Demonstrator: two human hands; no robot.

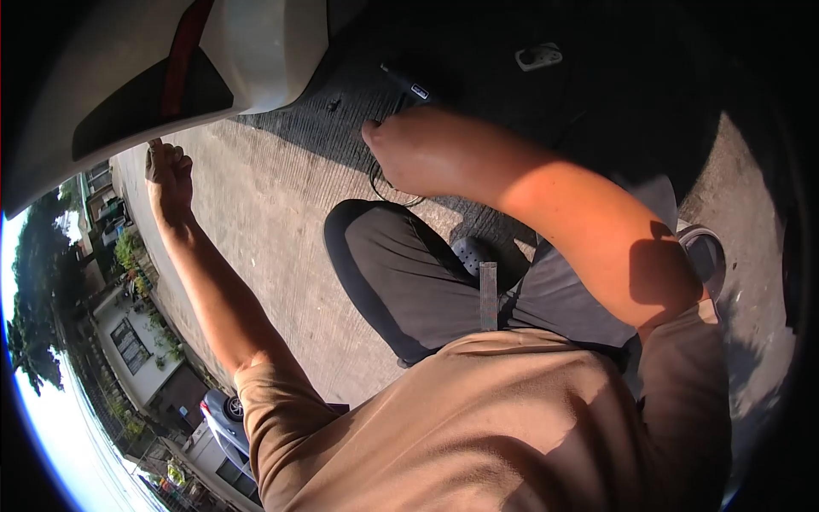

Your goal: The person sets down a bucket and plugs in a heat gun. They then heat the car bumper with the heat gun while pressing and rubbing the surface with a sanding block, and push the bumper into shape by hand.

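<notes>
At the left, my left hand (171,175) is raised to the lower edge of a car bumper (277,51). Its fingers are curled, with one fingertip up against the underside of the black trim (153,107); anything pinched there is too small to make out. My right hand (405,152) is in front of my knee, closed around the grip of a dark hand-held power tool (408,84) with a small white label. The grip is mostly hidden by the hand. A thin black cord (408,203) loops below the hand.
A pale, oval-ended object (538,57) lies on the shaded ground. Grooved concrete (281,222) spreads beneath me. My knee (367,247) and a perforated clog (472,254) are close below the right arm. A parked car (226,418) and houses stand at the far left.
</notes>
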